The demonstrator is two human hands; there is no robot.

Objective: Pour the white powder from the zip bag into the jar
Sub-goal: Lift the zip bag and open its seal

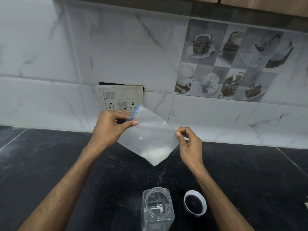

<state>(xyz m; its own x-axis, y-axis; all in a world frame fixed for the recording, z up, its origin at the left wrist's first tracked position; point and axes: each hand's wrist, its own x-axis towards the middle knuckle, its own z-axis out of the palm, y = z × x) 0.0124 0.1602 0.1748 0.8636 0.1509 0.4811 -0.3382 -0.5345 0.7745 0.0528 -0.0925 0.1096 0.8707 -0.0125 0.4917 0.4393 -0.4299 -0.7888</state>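
I hold a clear zip bag [150,135] with a blue zip strip up above the black counter, tilted so one corner points down. White powder [156,155] has gathered in that low corner. My left hand [111,127] pinches the bag at its zip end. My right hand [188,142] pinches the right corner between thumb and forefinger. Below the bag, near the front edge, stands an open clear plastic jar [157,209] with a few white specks inside. Its white lid [195,205] lies beside it on the right.
The black granite counter [66,155] carries scattered powder grains. A marble-tiled wall with a switch and socket plate [120,97] runs along the back. A small object edge shows at the far right [306,205].
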